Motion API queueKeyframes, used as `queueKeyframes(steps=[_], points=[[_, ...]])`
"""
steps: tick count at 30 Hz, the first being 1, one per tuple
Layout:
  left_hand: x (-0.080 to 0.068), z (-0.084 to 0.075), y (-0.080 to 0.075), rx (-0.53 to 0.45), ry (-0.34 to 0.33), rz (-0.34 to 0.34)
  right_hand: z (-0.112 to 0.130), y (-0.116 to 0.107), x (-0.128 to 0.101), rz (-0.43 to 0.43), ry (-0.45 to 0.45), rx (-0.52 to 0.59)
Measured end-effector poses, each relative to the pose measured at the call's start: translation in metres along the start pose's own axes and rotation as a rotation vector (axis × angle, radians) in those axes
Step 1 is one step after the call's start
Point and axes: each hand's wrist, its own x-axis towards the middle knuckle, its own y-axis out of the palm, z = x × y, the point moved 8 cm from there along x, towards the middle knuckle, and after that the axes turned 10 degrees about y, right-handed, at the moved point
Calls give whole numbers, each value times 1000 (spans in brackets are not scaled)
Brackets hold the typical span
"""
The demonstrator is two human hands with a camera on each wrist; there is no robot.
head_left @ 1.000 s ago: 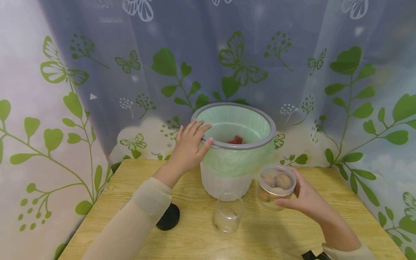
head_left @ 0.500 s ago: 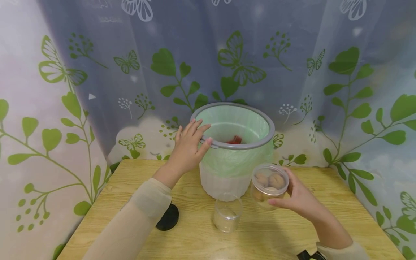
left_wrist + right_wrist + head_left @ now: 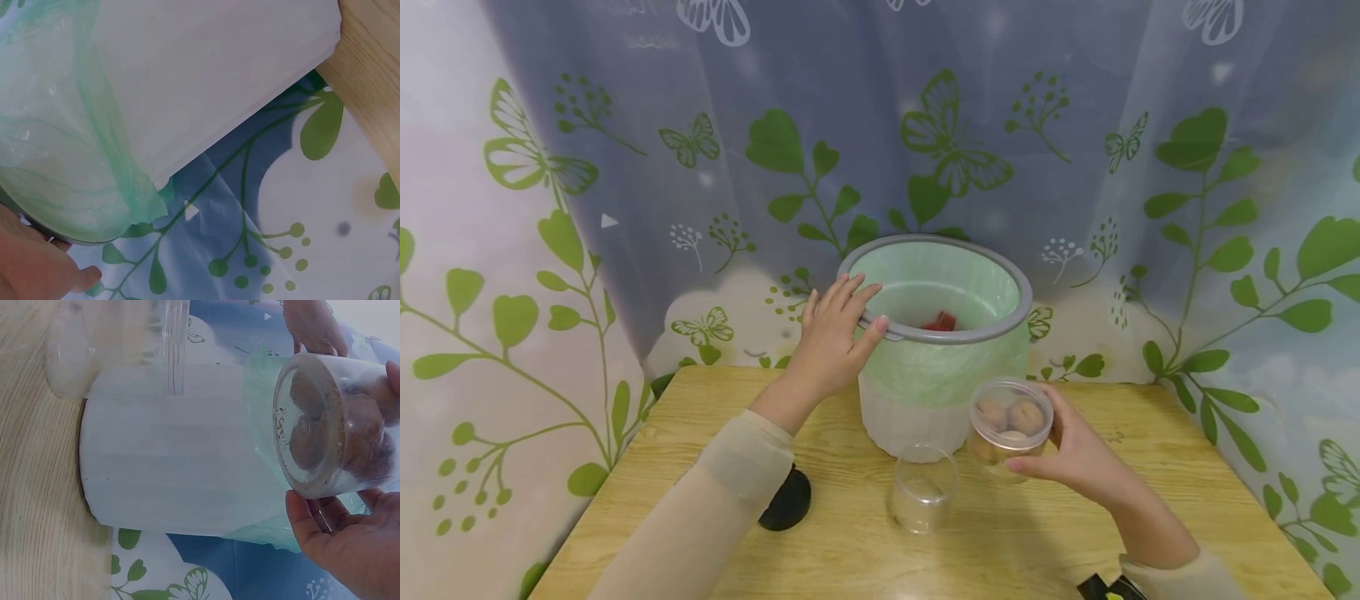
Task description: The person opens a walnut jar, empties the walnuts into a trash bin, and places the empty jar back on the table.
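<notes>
My right hand grips a clear plastic jar of round brown pieces that look like walnuts or cookies. In the right wrist view the jar shows crumbs at its base, with fingers and thumb around its sides. It is held up in front of a white trash bin lined with a thin green bag. My left hand rests on the bin's grey rim, fingers spread. In the left wrist view part of that hand lies at the rim. Something red lies inside the bin.
An uncovered clear jar stands on the wooden table before the bin. A round black lid lies left of it, partly behind my left sleeve. A curtain with leaves and butterflies hangs behind the bin.
My right hand has moved left with the filled jar, bringing it nearer the uncovered jar and in front of the bin. My left hand stays on the rim.
</notes>
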Motion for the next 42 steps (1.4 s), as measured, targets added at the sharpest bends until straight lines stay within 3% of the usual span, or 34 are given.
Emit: queueKeyframes(steps=[10, 25, 42], points=[[-9, -1, -3, -35, 17, -53, -2, 4, 4, 8, -1, -1], [-29, -26, -23, -64, 152, -190, 0, 10, 7, 13, 9, -18], [-48, -47, -27, -101, 226, -215, 4, 14, 10, 4, -1, -37]])
